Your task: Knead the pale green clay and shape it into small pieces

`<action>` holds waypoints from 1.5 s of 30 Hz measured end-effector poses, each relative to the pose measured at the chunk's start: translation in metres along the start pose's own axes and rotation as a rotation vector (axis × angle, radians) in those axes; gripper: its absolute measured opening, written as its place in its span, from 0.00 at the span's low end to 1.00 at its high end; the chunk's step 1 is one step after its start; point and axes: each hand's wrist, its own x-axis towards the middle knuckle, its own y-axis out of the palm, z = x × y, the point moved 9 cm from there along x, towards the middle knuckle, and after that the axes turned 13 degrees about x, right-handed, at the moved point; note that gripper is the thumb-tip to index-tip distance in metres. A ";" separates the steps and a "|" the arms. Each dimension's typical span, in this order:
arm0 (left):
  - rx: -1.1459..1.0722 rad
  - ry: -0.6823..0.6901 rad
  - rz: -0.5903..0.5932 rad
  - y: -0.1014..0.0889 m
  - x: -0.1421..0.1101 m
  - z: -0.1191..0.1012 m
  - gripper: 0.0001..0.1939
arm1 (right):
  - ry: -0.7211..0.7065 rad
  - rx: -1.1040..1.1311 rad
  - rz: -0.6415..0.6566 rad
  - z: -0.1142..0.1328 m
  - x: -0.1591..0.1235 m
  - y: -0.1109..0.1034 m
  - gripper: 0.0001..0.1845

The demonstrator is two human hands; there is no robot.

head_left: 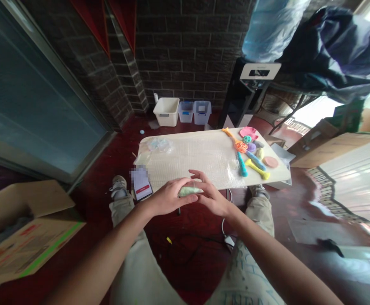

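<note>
A pale green lump of modelling clay (189, 192) is held between my two hands, just off the near edge of the table. My left hand (169, 197) wraps round it from the left, with the thumb along its near side. From the right, my right hand (214, 198) presses on it with bent fingers, some of them lifted over the top. The hands hide the clay's ends. At the table's right side lie coloured clay pieces: a teal stick (242, 164), a yellow bone-like piece (258, 170), an orange lump (241, 146) and a pink dish-like piece (248, 133).
Clear plastic wrap covers part of the white table (185, 148). A phone (141, 184) lies at its near left corner, a crumpled plastic bag (159, 145) behind it. Bins (166, 112) stand by the wall, a water dispenser (255, 80) at right, a cardboard box (42, 237) at left.
</note>
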 end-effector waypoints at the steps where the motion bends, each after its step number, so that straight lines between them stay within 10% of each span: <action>1: 0.028 0.025 0.080 0.007 -0.001 -0.004 0.26 | 0.014 0.049 0.030 -0.002 -0.003 0.004 0.18; 4: 0.077 0.045 0.167 0.021 0.000 -0.009 0.27 | 0.044 0.218 0.052 -0.006 -0.009 0.011 0.20; 10: 0.196 -0.037 -0.039 0.021 0.011 -0.005 0.03 | 0.067 0.275 -0.017 -0.001 -0.005 0.013 0.26; 26: -0.045 -0.168 0.107 0.071 0.014 0.021 0.09 | 0.073 0.032 0.010 -0.007 -0.009 0.014 0.32; 34: 0.030 -0.296 -0.084 0.037 -0.010 0.049 0.20 | -0.062 0.022 -0.460 0.022 -0.056 -0.052 0.21; 41: -0.200 -0.295 -0.281 0.004 0.001 0.044 0.25 | 0.118 0.158 -0.449 -0.013 -0.050 -0.037 0.17; 45: -0.823 -0.374 -0.311 0.010 0.011 0.050 0.26 | 0.186 0.209 -0.476 -0.030 -0.045 -0.023 0.18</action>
